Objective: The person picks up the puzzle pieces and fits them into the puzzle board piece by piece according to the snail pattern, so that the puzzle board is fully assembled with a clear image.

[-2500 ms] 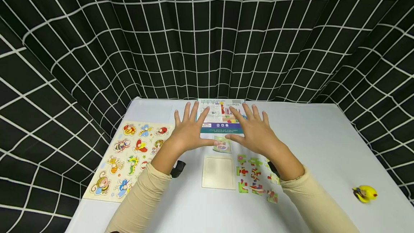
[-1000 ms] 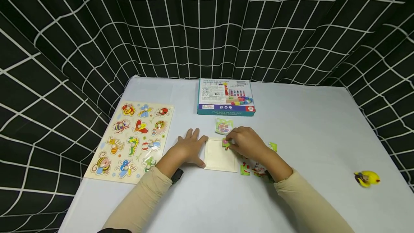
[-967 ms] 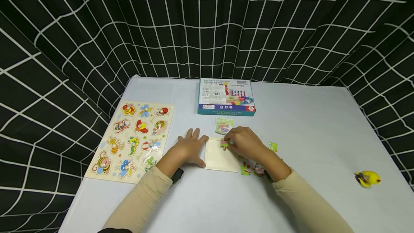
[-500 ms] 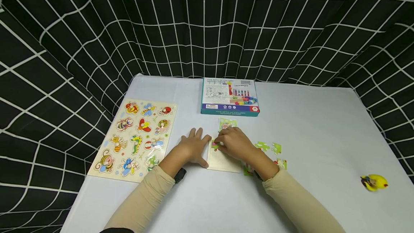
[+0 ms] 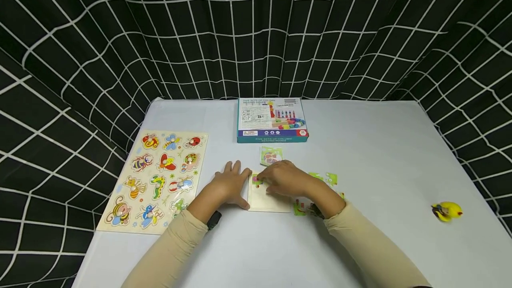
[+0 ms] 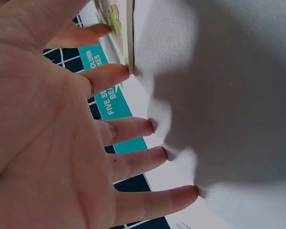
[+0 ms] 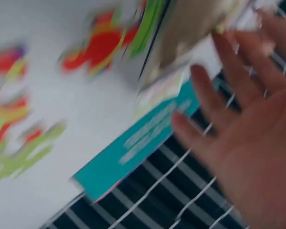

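Right grip [image 5: 286, 177]: fingers apart, not pinching; a fingertip seems to rest on the near side of a green-and-pink puzzle piece [image 5: 254, 181]. Wrist view blurred, so contact pressure cannot be told. The piece lies in the tray [image 5: 266, 203], under the right grip's fingertips and just right of the left grip [image 5: 229, 188], in the tray's far left corner. Left grip: fingers straight and spread, thumb and index against the tray's left edge, other fingertips on the table [image 5: 380, 154].

Loose pieces [image 5: 299, 208] lie beside the right grip, partly hidden by its forearm. Insect board [image 5: 154, 152]: left of the left grip. Duck [image 5: 448, 211]: well apart, to the right grip's right. Picture card [image 5: 271, 155]: just beyond the right grip.

Risks (judged): a sideways push could ride the piece onto the tray rim or turn it out of its corner; if the left grip eases, the tray could slide; the right forearm, low over the loose pieces, could drag them.

Box [image 5: 272, 121], beyond both grips: "FIVE SETS OF COLUMN BEADED BOXES"; small print illegible. No brand made out. Behind it, a gridded curtain [image 5: 264, 34].
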